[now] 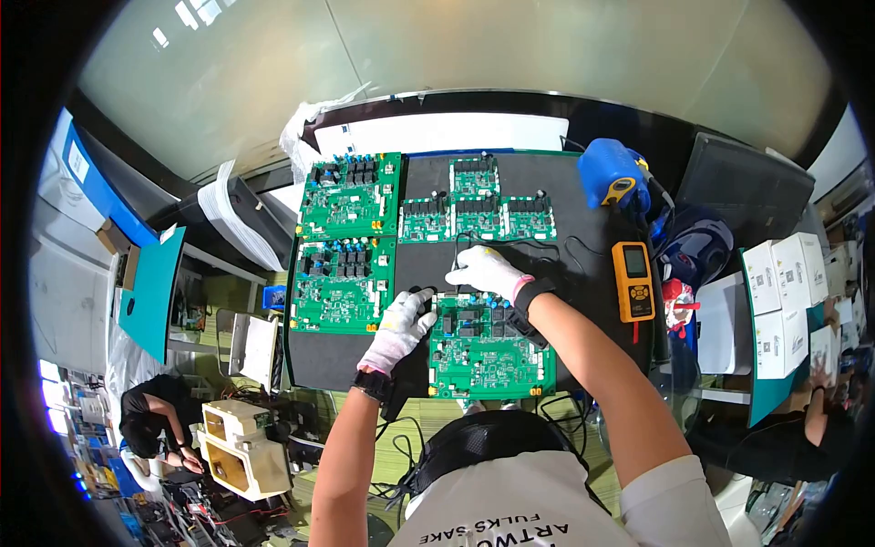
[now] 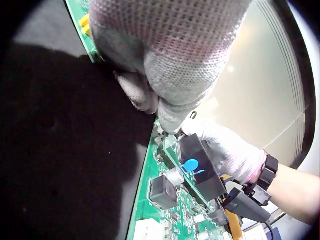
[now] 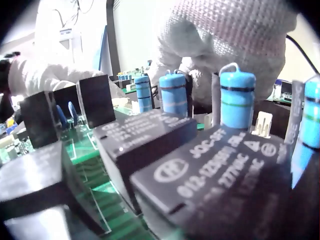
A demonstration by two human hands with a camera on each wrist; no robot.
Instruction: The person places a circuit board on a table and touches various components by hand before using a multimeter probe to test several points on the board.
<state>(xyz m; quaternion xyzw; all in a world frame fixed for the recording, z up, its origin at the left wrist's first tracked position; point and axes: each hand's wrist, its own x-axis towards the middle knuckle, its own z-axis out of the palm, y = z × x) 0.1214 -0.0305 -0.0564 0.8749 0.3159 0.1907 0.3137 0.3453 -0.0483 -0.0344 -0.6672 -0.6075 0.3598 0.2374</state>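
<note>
A green circuit board point(image 1: 492, 351) with black relays point(image 3: 215, 170) and blue banded cylindrical parts point(image 3: 237, 100) lies at the table's front edge. At its upper left corner, my gloved left hand point(image 1: 406, 324) pinches the board's edge; its fingertips point(image 2: 172, 117) are beside a small connector there. Just beyond the board's far edge is my gloved right hand point(image 1: 489, 271), its fingers curled down close to the left one. A thin black cable point(image 1: 458, 244) runs into the right hand's fingers, which grip it; the cable's end is hidden by the glove.
Two large green boards point(image 1: 342, 283) lie on the left of the black table mat point(image 1: 592, 273). Several smaller boards point(image 1: 476, 219) sit at the back. A yellow meter point(image 1: 633, 283) and a blue device point(image 1: 611, 173) are on the right. Other people work at both sides.
</note>
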